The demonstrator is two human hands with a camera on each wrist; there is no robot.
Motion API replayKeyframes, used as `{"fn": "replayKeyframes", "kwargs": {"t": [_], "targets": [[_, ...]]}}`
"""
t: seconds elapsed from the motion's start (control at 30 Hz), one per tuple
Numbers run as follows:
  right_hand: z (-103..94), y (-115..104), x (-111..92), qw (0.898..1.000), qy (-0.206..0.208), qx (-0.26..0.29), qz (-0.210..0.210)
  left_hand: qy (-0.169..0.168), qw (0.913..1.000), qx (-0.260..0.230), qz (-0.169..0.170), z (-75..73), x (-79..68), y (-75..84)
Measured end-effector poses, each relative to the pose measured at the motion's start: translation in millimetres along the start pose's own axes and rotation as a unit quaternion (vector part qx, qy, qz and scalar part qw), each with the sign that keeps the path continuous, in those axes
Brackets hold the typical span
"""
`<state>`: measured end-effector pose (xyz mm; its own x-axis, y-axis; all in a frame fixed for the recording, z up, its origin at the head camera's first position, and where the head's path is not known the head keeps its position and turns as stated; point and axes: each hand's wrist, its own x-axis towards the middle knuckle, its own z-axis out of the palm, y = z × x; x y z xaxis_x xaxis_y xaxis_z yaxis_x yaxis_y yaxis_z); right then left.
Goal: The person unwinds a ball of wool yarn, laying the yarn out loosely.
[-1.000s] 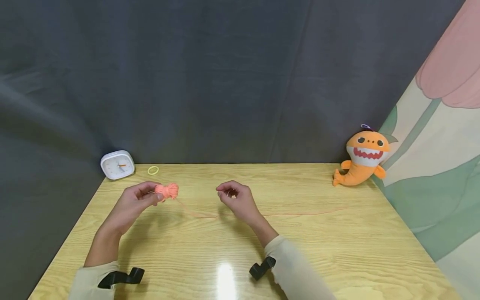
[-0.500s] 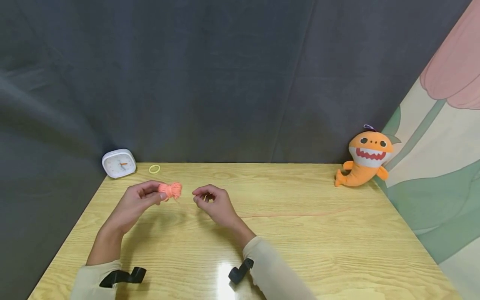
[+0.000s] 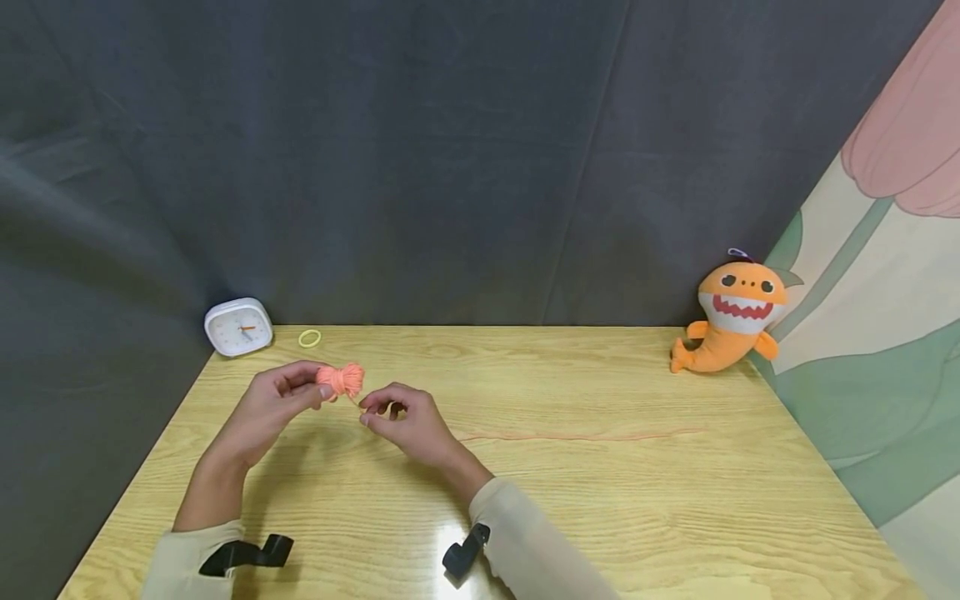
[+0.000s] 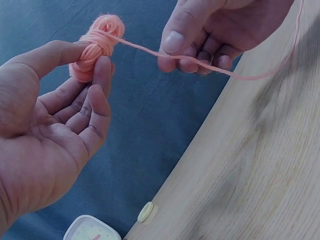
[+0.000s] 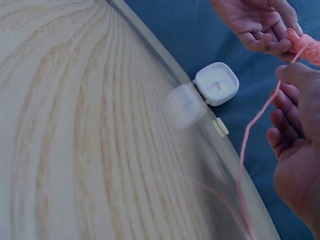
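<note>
My left hand (image 3: 262, 417) pinches a small bundle of coral-pink yarn (image 3: 342, 380) between thumb and fingers, above the table. The bundle is wound tight around its middle, as the left wrist view shows. A single yarn strand (image 4: 137, 47) runs from it to my right hand (image 3: 416, 427), whose thumb and index finger pinch it close to the bundle. Past the right hand, the loose tail (image 3: 570, 437) drops and trails across the wooden table to the right. In the right wrist view the strand (image 5: 245, 145) hangs down from the fingertips.
A white clock (image 3: 239, 327) stands at the table's back left corner, with a yellow ring (image 3: 309, 338) beside it. An orange shark plush (image 3: 731, 317) sits at the back right. Dark curtain (image 3: 450, 167) borders the wooden table (image 3: 675, 517) behind.
My right hand has moved left toward the bundle and now pinches the strand near it. The left hand stays nearly still, holding the yarn bundle.
</note>
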<state>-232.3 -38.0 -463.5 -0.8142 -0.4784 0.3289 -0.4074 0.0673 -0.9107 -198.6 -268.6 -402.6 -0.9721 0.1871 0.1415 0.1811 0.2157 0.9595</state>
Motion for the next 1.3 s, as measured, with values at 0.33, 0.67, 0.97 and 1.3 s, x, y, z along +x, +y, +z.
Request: {"fn": "replayKeyframes", "kwargs": {"t": [0.33, 0.67, 0.97, 1.3], "targets": [[-5.3, -1, -5, 1.000, 0.005, -0.019, 0.007, 0.011, 0.9997, 0.018, -0.013, -1.2, -0.7, 0.9], [-28.8, -13, -19, 1.000, 0.016, -0.005, -0.010, 0.021, 0.9989, 0.029, -0.029, -2.6, -2.1, 2.3], [-55.4, -21, -21, 0.995, 0.057, 0.042, -0.072, 0.021, 0.9987, 0.028, -0.036, -1.1, -2.2, 1.4], [-84.9, -18, -28, 0.993, 0.111, 0.012, -0.044, 0.000, 0.9987, 0.039, -0.032, -0.1, -1.7, 0.8]]}}
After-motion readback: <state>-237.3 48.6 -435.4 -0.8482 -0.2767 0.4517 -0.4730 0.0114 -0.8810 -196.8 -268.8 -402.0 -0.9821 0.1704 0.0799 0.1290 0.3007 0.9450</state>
